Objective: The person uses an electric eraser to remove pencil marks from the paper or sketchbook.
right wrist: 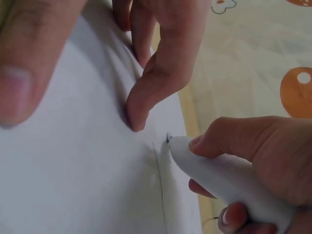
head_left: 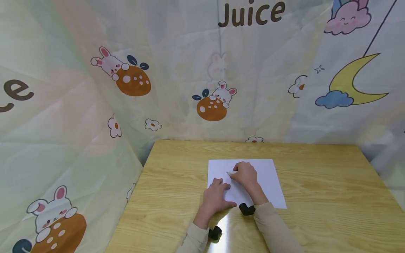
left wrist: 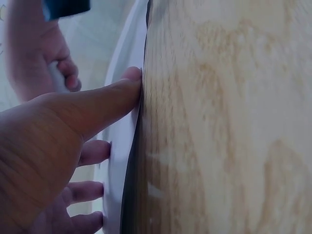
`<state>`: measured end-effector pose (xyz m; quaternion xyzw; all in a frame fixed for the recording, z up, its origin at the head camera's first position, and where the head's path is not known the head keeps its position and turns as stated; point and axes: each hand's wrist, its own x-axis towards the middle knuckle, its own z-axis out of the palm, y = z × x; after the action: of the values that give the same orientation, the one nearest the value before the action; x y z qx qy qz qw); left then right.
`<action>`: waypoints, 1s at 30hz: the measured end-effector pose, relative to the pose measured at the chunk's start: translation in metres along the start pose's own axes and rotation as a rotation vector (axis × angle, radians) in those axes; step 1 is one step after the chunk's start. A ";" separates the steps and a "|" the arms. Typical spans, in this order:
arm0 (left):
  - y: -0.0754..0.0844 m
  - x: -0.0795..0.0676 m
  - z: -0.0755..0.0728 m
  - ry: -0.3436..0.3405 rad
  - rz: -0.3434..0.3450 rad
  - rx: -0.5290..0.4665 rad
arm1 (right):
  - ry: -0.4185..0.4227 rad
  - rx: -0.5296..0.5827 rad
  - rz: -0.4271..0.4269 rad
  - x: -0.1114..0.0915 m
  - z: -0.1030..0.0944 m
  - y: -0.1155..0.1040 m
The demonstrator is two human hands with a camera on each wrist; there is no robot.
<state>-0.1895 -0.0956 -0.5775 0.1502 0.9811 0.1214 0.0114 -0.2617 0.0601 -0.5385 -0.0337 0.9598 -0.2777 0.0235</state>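
R hand [head_left: 245,174] clamped on wht tool [right wrist: 219,178]; L hand [head_left: 216,197] splayed on paper [head_left: 267,189]; bkdrop [head_left: 177,42] reads "Juice".

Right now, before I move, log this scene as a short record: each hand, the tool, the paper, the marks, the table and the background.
Left hand: rests on the paper, fingers spread, thumb at the near edge
Right hand: grips the white tool
White tool: smooth body, small metallic-looking tip
Paper: white sheet, lying on the table
Thin line: beside the tool's tip; cut or drawn, unclear
Table: wood-grained
Backdrop: cloth printed with rabbits and "Juice"
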 end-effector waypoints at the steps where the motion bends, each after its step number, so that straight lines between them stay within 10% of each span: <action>1: 0.000 0.000 0.000 0.004 0.002 0.002 | -0.002 0.002 0.011 0.000 0.000 0.000; 30: -0.009 0.006 -0.011 0.048 0.007 0.023 | 0.025 0.027 -0.063 0.009 0.000 -0.011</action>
<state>-0.1982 -0.1047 -0.5689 0.1507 0.9819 0.1136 -0.0142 -0.2706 0.0501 -0.5334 -0.0603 0.9546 -0.2917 0.0033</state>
